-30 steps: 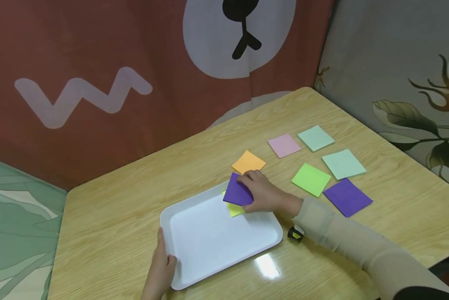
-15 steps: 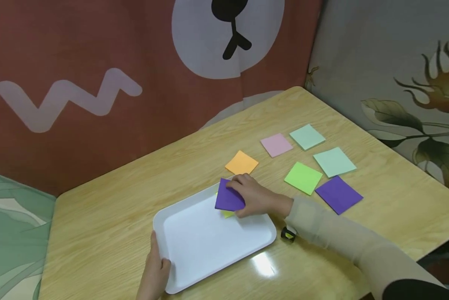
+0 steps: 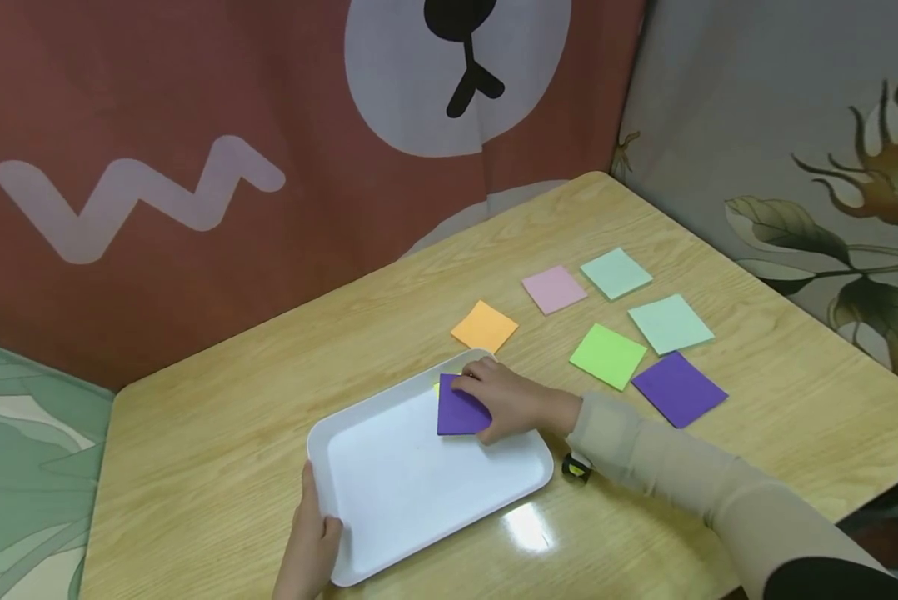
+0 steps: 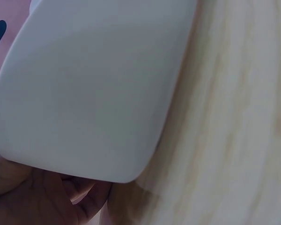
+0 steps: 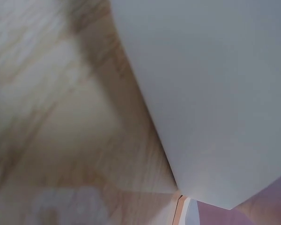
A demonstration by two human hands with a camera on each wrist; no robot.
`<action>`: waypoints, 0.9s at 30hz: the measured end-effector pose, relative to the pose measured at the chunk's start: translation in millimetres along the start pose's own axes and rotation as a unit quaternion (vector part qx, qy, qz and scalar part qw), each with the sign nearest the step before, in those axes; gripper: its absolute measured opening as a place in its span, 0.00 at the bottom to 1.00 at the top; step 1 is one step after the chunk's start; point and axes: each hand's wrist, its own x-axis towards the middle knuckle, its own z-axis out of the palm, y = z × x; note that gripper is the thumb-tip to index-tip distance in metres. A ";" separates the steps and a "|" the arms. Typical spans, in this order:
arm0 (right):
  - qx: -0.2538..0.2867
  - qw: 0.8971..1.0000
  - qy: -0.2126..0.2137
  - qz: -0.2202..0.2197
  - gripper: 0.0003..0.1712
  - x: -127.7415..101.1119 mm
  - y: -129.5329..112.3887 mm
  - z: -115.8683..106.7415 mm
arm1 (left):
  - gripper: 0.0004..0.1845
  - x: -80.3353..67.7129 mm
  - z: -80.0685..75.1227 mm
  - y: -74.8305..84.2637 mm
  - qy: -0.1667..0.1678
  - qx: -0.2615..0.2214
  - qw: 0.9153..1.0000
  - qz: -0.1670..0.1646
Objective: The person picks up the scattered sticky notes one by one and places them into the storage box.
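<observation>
My right hand (image 3: 520,402) pinches a purple sticky note pad (image 3: 460,410) over the back right part of the white tray (image 3: 396,492). Just a sliver of a yellow sticky note (image 3: 437,388) shows at the purple pad's back left edge; the rest is hidden. At the tray's left end, my left hand (image 3: 310,537) grips the rim, its thumb at the inner side. Under the tray's edge, fingers of the left hand (image 4: 47,197) appear in the left wrist view. The tray (image 5: 210,93) fills much of the right wrist view.
Right of the tray lie a green pad (image 3: 608,357), another purple pad (image 3: 680,390) and two mint pads (image 3: 616,273). A pink pad (image 3: 554,289) and an orange pad (image 3: 485,327) lie behind it. Curtains border the wooden table (image 3: 217,417). A black wrist device (image 3: 576,468) hangs under the right sleeve.
The purple pad in my right hand has turned and moved slightly toward the tray's front, covering more of the yellow note. The left hand keeps its grip. The head view has shifted slightly.
</observation>
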 end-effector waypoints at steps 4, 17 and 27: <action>-0.015 1.000 -0.010 -0.013 0.39 1.3 0.8 -0.8 | 0.42 2.5 -0.6 -0.3 0.003 -0.002 1.000 0.008; -0.085 0.995 -0.057 -0.010 0.37 3.6 2.3 5.7 | 0.42 2.9 3.0 -0.5 -0.006 -0.002 1.000 -0.011; -0.128 0.987 -0.092 0.016 0.40 9.1 0.1 7.6 | 0.42 2.1 1.0 -0.5 0.000 0.004 1.000 -0.007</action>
